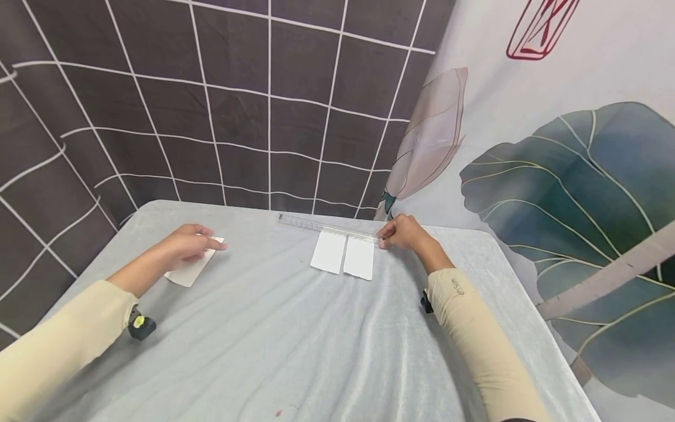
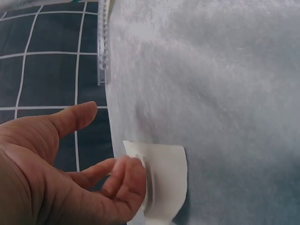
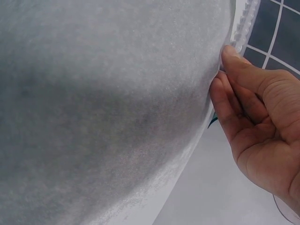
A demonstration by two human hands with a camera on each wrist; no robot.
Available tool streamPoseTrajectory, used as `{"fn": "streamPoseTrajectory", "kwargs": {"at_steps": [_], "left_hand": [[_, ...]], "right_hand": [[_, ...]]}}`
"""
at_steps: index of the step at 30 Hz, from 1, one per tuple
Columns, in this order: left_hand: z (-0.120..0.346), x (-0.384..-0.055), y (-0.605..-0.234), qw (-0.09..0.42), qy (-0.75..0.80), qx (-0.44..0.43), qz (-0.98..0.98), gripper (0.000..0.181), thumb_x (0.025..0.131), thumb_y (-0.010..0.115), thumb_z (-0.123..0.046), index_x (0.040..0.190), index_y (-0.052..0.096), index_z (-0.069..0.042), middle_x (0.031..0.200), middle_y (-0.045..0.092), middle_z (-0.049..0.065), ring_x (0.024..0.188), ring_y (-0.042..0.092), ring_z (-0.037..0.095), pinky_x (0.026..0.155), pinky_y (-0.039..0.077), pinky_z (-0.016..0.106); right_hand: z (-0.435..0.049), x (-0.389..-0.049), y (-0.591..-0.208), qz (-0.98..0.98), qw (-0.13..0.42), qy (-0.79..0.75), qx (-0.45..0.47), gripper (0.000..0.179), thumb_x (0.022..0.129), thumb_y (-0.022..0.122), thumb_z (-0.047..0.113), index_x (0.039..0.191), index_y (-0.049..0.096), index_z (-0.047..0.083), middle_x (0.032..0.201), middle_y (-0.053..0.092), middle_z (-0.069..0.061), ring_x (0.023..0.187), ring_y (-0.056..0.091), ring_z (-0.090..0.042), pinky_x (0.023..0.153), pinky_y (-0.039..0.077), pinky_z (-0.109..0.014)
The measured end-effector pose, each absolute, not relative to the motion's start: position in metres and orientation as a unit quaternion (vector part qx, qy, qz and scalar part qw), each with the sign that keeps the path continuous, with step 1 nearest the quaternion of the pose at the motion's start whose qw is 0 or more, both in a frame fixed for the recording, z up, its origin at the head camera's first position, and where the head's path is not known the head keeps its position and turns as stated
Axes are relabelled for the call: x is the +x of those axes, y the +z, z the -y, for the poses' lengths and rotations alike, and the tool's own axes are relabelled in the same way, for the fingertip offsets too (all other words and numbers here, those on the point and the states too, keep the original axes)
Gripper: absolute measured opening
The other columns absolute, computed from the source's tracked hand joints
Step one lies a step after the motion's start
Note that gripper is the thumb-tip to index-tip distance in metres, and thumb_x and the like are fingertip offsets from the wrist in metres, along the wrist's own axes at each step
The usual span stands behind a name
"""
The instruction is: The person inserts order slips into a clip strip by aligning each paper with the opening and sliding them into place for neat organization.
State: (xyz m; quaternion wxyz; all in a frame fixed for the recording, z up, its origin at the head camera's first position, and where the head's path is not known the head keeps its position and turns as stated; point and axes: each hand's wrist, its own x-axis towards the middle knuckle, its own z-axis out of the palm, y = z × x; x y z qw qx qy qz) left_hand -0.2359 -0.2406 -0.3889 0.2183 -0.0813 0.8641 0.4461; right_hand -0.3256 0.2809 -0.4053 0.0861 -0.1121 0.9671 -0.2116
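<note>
Ruler (image 1: 328,228): lies along the table's (image 1: 295,351) far edge, long axis left to right, just behind two cards (image 1: 343,255).
Right hand (image 1: 405,233): fingers curled, pinching the ruler's right end.
Left hand (image 1: 186,243): near the left edge, fingers relaxed, resting on a card (image 1: 191,271); farther from the ruler.
</note>
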Motion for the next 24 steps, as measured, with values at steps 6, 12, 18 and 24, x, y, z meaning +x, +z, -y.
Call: {"fn": "streamPoseTrajectory", "kwargs": {"at_steps": [6,12,18,24], "left_hand": [[0.247,-0.238,-0.392,0.229,0.429,-0.108,-0.867,0.090,0.106,0.073,-0.033,0.169,0.025,0.011,0.178,0.016,0.041,0.164,0.026,0.060,0.137,0.031,0.071],[0.248,-0.238,-0.393,0.221,0.411,-0.102,-0.879,0.091,0.105,0.074,-0.032,0.166,0.026,0.014,0.176,0.018,0.043,0.163,0.024,0.060,0.137,0.028,0.072],[0.250,-0.234,-0.395,0.207,0.388,-0.112,-0.891,0.087,0.103,0.075,-0.019,0.168,0.028,0.013,0.174,0.019,0.046,0.155,0.033,0.062,0.134,0.033,0.073],[0.254,-0.231,-0.395,0.176,0.354,-0.128,-0.910,0.090,0.095,0.081,-0.013,0.167,0.031,0.007,0.166,0.022,0.050,0.143,0.032,0.065,0.122,0.042,0.074]], "right_hand": [[-0.283,-0.325,-0.406,-0.967,0.083,-0.214,-0.113,0.026,0.090,0.096,0.011,0.114,0.089,0.005,0.108,0.088,-0.013,0.094,0.078,-0.021,0.086,0.062,-0.032],[-0.286,-0.325,-0.407,-0.968,0.081,-0.213,-0.108,0.026,0.090,0.096,0.012,0.114,0.089,0.005,0.107,0.088,-0.012,0.095,0.078,-0.022,0.087,0.061,-0.033],[-0.286,-0.324,-0.408,-0.967,0.082,-0.216,-0.109,0.027,0.090,0.096,0.013,0.115,0.089,0.005,0.109,0.088,-0.012,0.096,0.078,-0.021,0.087,0.062,-0.033],[-0.282,-0.324,-0.406,-0.963,0.080,-0.226,-0.120,0.028,0.090,0.096,0.012,0.116,0.089,0.005,0.113,0.087,-0.014,0.100,0.079,-0.024,0.093,0.065,-0.039]]}}
